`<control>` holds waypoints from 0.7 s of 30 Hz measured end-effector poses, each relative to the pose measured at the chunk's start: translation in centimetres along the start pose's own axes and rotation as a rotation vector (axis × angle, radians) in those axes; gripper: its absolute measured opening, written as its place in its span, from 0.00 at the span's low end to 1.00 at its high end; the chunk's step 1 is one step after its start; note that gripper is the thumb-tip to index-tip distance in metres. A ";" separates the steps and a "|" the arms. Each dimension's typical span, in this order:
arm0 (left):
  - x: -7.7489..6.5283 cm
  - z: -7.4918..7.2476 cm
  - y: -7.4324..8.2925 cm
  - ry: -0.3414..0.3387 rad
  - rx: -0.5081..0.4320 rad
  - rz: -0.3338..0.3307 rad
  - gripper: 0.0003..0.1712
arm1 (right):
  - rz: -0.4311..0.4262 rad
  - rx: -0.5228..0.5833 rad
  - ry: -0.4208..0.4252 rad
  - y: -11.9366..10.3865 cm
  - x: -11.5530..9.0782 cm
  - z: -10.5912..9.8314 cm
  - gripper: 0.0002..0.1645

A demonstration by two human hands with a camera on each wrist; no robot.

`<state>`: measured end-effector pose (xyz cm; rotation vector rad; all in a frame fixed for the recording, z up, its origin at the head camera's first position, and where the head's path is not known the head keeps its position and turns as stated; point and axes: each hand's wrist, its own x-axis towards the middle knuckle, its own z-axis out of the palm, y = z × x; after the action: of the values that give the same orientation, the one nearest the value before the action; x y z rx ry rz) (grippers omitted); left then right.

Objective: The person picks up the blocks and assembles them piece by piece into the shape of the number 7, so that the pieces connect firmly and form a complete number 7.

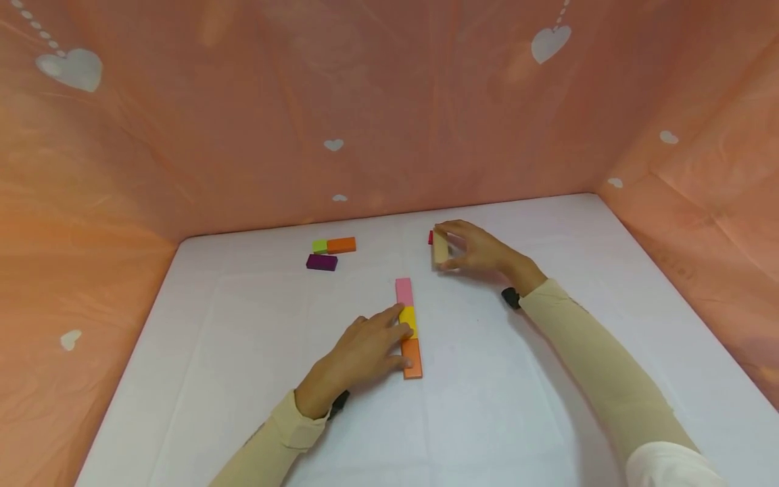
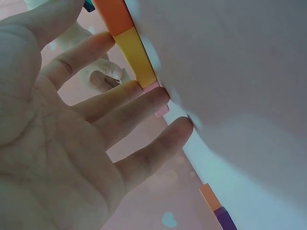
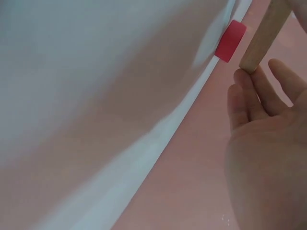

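Three blocks form a line on the white table: pink (image 1: 404, 291) at the far end, yellow (image 1: 410, 316) in the middle, orange (image 1: 412, 365) nearest me. My left hand (image 1: 364, 348) rests along the line's left side, fingers extended, with fingertips on the yellow block and the thumb at the orange one. Farther back, my right hand (image 1: 481, 251) pinches a plain wooden block (image 1: 441, 250) between thumb and fingertips at its two ends. Just beyond that lies a red block (image 1: 431, 237), partly hidden in the head view but plain in the right wrist view (image 3: 231, 40).
Toward the back left are a lime green block (image 1: 319, 247) and a second orange block (image 1: 341, 245), end to end. A purple block (image 1: 321, 262) lies just in front of them. Peach fabric (image 1: 389, 101) with white hearts surrounds the table at the back and sides.
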<state>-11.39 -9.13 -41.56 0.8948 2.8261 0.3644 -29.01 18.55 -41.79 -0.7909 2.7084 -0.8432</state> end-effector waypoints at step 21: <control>-0.4 -0.1 -0.1 -0.005 -0.015 -0.009 0.27 | -0.115 -0.005 -0.036 -2.6 1.9 2.1 0.51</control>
<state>-11.15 -9.40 -41.49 0.8780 2.8182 0.3817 -28.72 14.70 -42.08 -0.9618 2.6561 -0.8385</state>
